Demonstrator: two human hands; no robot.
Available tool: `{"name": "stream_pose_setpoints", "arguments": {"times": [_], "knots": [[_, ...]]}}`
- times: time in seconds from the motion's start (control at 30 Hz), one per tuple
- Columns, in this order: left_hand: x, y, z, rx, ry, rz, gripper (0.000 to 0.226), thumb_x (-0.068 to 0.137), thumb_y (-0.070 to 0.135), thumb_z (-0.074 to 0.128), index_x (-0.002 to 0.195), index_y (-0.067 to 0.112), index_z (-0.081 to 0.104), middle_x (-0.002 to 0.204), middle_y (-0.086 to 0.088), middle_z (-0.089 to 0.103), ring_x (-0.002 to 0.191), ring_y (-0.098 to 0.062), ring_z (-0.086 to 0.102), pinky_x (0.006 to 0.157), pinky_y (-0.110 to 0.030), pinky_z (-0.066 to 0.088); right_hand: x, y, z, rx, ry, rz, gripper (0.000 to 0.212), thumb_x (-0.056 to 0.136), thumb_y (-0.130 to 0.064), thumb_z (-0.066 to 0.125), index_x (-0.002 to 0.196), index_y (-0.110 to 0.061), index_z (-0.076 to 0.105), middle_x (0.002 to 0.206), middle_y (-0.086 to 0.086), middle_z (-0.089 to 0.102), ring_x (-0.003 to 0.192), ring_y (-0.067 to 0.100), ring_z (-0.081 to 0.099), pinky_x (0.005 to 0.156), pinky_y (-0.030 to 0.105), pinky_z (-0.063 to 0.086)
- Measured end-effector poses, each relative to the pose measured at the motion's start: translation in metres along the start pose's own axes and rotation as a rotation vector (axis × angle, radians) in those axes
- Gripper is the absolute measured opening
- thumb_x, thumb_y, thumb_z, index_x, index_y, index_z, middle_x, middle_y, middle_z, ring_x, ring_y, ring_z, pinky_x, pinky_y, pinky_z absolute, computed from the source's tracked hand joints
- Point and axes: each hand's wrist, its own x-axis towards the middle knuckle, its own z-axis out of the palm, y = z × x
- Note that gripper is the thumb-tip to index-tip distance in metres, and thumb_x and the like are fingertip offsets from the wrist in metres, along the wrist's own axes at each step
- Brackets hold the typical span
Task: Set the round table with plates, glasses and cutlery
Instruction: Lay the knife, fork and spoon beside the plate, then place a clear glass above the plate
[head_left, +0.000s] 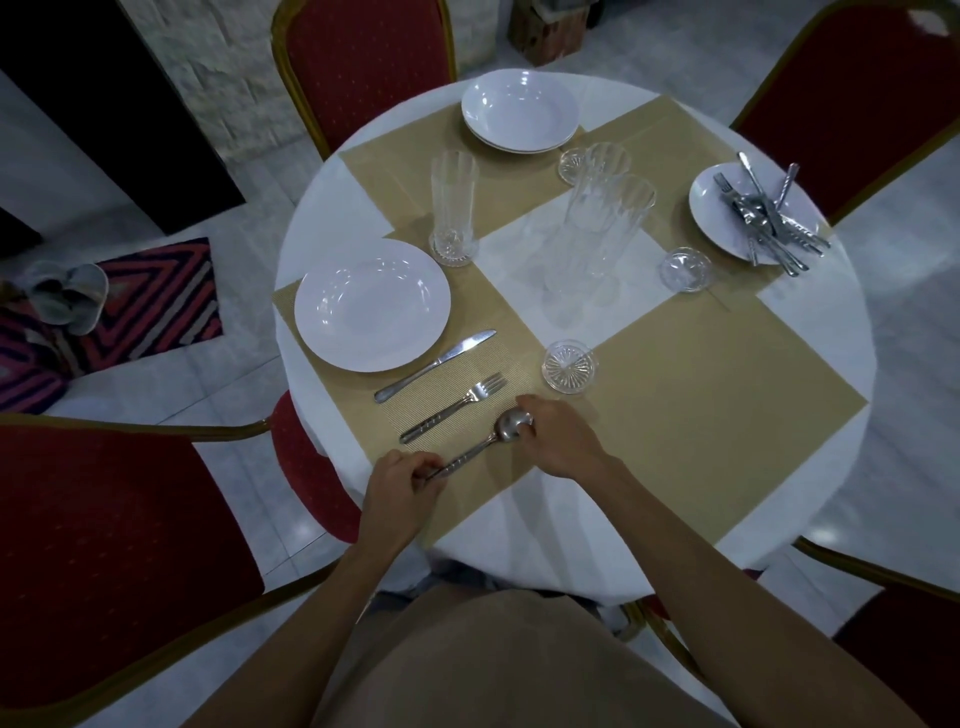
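L hand (400, 475) pinches the handle end of the spoon (469, 453), fingers curled round it. R hand (558, 439) has its fingertips curled on the spoon's bowl, so I read both hands as holding it. On my feed the spoon lies slanted on the near-left placemat (457, 379), close to the mat's near edge. I can't tell if it rests flat or sits just off the mat. Fork (452, 408) lies just beside the spoon, roughly parallel. Next comes the knife (434, 366), then the white plate (372, 305), all on the same mat. Tall glass (452, 208) stands upright on a coaster past the plate. Far side I see a stack of plates (519, 111). Stacked glasses (602, 228) stand mid-table. Small plate (711, 208) at far right carries the spare cutlery (769, 218). One clear coaster (569, 368) sits just beyond the R hand. Round table (545, 530) has a white cloth, w/ red chairs (363, 67) around it.
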Motion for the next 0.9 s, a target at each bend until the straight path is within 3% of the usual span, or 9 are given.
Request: {"name": "stream_pose_setpoints", "arguments": {"times": [0.13,0.27,0.4,0.5,0.6,0.77,0.9], "knots": [[0.007,0.014,-0.011,-0.038,0.036,-0.026,0.016,0.085,0.027,0.074,0.100,0.025,0.071,0.083,0.013,0.055,0.080,0.000,0.054,0.072,-0.009,0.040,0.000,0.002,-0.006,-0.007,0.018,0.005,0.046,0.096,-0.019,0.048,0.142,-0.013,0.048,0.138,0.008,0.057,0.126,0.029,0.053,0.099,0.042,0.047],[0.027,0.041,-0.020,-0.055,0.034,0.009,0.011,0.085,0.030,0.072,0.096,0.026,0.073,0.085,0.006,0.059,0.076,-0.003,0.056,0.068,-0.011,0.040,0.000,0.002,-0.020,0.021,0.068,0.006,0.046,0.096,-0.020,0.049,0.142,-0.013,0.049,0.141,0.007,0.055,0.129,0.029,0.051,0.103,0.043,0.044],[0.058,0.085,-0.026,-0.162,0.022,0.073,0.008,0.083,0.029,0.072,0.091,0.028,0.074,0.080,0.010,0.066,0.074,-0.003,0.061,0.073,-0.018,0.049,0.006,0.002,-0.047,0.095,0.127,0.039,0.045,0.097,-0.022,0.052,0.142,-0.015,0.051,0.144,0.005,0.053,0.132,0.025,0.049,0.107,0.035,0.040],[0.084,0.123,-0.031,-0.208,-0.011,0.136,0.009,0.083,0.022,0.073,0.092,0.022,0.073,0.080,0.011,0.064,0.070,0.000,0.058,0.066,-0.009,0.043,0.017,0.006,-0.073,0.122,0.205,0.045,0.043,0.098,-0.021,0.051,0.140,-0.014,0.053,0.142,0.005,0.055,0.129,0.026,0.051,0.107,0.034,0.038],[0.117,0.157,-0.038,-0.167,-0.066,0.185,0.017,0.084,0.013,0.069,0.100,0.017,0.072,0.087,0.001,0.065,0.073,-0.003,0.057,0.064,-0.003,0.042,0.032,0.013,-0.097,0.106,0.269,0.104,0.043,0.098,-0.022,0.048,0.141,-0.014,0.050,0.138,0.009,0.058,0.124,0.030,0.054,0.104,0.037,0.041],[0.184,0.203,-0.039,-0.086,-0.118,0.232,0.034,0.085,0.022,0.071,0.117,0.017,0.064,0.101,-0.004,0.066,0.085,-0.016,0.062,0.074,-0.025,0.049,0.062,0.023,-0.131,0.208,0.334,0.236,0.040,0.097,-0.021,0.046,0.133,-0.004,0.047,0.129,0.018,0.060,0.119,0.038,0.055,0.098,0.041,0.044],[0.234,0.234,-0.030,0.000,-0.120,0.187,0.064,0.082,0.028,0.075,0.137,0.012,0.047,0.125,-0.012,0.059,0.102,-0.024,0.063,0.087,-0.034,0.052,0.085,0.024,-0.148,0.272,0.334,0.284,0.041,0.099,-0.022,0.043,0.135,-0.004,0.043,0.133,0.019,0.057,0.123,0.037,0.052,0.099,0.040,0.041]]}}
